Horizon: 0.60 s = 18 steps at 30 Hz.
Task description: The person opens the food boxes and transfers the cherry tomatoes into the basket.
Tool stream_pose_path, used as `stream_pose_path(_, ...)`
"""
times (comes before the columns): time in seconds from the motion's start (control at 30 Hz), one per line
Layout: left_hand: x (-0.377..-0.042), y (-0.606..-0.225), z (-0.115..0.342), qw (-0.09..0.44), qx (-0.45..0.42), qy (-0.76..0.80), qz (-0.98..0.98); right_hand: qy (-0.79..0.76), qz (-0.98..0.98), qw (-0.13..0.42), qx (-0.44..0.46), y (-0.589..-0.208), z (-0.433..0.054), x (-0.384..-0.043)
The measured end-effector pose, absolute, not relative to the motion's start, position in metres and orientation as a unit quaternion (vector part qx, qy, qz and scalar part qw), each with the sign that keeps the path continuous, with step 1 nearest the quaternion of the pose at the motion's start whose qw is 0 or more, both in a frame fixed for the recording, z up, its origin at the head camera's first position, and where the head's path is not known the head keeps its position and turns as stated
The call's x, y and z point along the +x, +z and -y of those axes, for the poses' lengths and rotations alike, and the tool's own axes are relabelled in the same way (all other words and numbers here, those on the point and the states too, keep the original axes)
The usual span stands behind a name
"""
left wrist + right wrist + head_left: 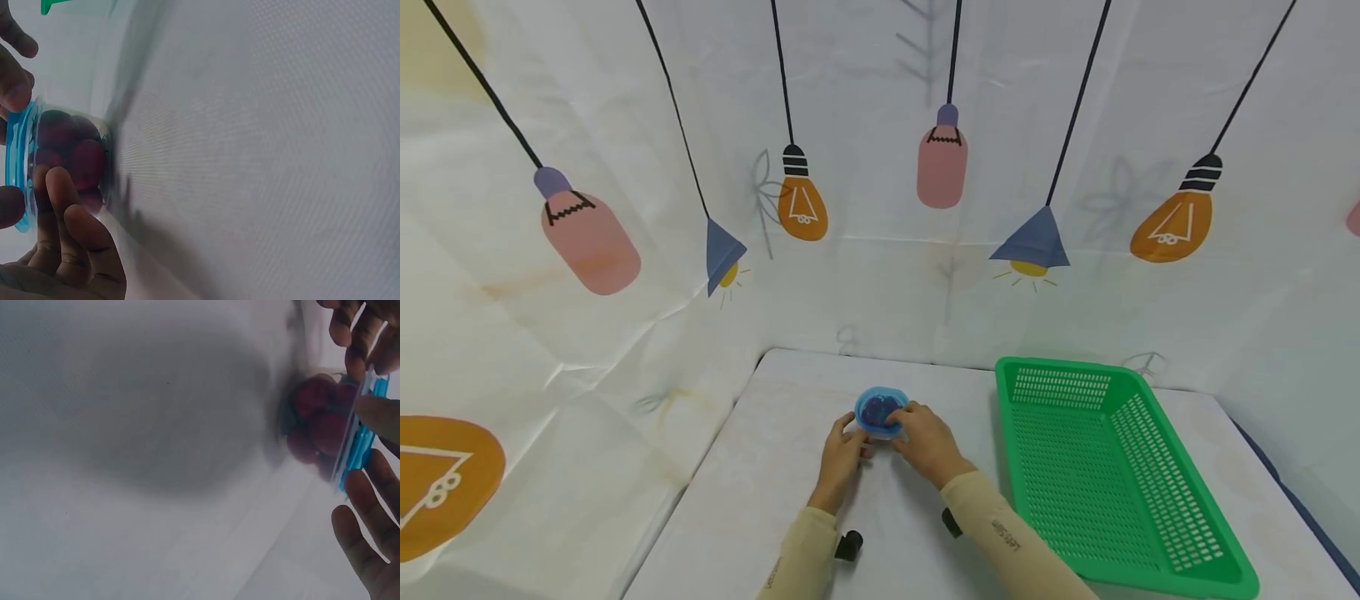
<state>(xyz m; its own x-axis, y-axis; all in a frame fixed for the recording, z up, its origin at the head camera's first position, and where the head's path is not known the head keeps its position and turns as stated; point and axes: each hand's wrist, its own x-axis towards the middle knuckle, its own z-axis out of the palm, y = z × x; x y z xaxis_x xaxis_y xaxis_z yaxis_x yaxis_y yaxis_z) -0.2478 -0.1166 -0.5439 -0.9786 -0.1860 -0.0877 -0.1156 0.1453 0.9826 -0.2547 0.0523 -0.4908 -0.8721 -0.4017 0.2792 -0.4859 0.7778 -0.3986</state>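
A small clear plastic tub (pixel 100 128) with a light-blue lid (pixel 881 392) stands on the white table. Several round, dark red fruits (pixel 86 164) fill it, showing through its wall. My left hand (pixel 841 460) holds the tub from its near left side, fingers along the wall and thumb at the lid's edge in the left wrist view. From the right, my right hand (pixel 931 446) grips the lid's rim, with fingertips over its top. In the right wrist view its thumb (pixel 379 417) lies across the lid's edge. The lid sits on the tub's mouth.
A large green plastic basket (pixel 1013 467) with slotted walls stands on the table to the right, beside my right forearm. White sheeting printed with lamps (pixel 943 167) hangs behind and at the left of the table (pixel 730 500).
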Motion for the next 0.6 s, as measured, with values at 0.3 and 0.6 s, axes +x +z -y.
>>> stream_pose_path(0.3, -0.249, -0.548, 0.115, 0.028, 0.093, -0.658, 0.747, 0.207, 0.931, 0.155, 0.257, -0.501, -0.047, -0.259)
stream_pose_path(0.6, -0.252, -0.546, 0.113, 0.020, 0.088, -0.670, 0.737, 0.192, 0.915, 0.211, 0.285, -0.494, -0.048, -0.267)
